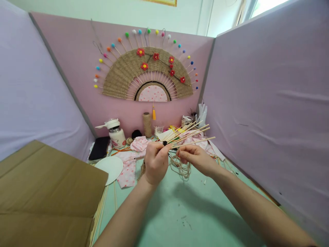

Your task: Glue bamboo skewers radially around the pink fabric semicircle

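Observation:
My left hand (pixel 156 163) is closed around a bundle of thin wooden sticks (pixel 196 132), which fan out to the right from a black band (pixel 165 143). Part of a brown woven piece shows behind that wrist; most of it is hidden by the hand. Just to the right, my right hand (pixel 196 157) has its thumb and fingers pinched together below the sticks. Loops of brown twine (pixel 183 170) hang at its fingertips, and the pinch appears to be on this twine. Scissors, partly hidden, show between the two hands.
A finished woven fan (pixel 118 73) with pompom tips hangs on the pink board. Along the back stand a white bottle (pixel 117 137), a twine spool (pixel 147 125) and a glass jar (pixel 186 120). Cardboard (pixel 51 199), a white disc (pixel 113 168) and dotted fabric (pixel 128 171) lie left.

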`<move>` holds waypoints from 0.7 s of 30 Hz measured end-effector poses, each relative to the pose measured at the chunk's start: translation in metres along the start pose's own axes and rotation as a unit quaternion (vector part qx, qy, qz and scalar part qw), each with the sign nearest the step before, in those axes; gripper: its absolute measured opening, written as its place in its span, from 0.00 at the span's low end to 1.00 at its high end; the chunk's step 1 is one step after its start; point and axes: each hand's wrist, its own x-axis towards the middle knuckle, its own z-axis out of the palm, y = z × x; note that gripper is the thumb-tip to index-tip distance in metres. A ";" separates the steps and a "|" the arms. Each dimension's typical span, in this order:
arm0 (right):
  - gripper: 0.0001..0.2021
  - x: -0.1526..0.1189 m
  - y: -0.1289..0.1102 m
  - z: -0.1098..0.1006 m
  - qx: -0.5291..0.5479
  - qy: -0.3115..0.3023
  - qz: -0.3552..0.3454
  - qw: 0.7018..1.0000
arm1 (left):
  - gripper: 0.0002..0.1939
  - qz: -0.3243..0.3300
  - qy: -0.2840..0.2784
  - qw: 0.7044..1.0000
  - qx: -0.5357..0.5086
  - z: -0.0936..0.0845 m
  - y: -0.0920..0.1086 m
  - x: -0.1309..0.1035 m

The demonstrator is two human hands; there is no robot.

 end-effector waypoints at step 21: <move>0.16 -0.083 0.033 0.011 0.288 0.096 0.190 0.934 | 0.17 0.039 -0.174 0.981 -0.083 -0.027 0.046 -0.070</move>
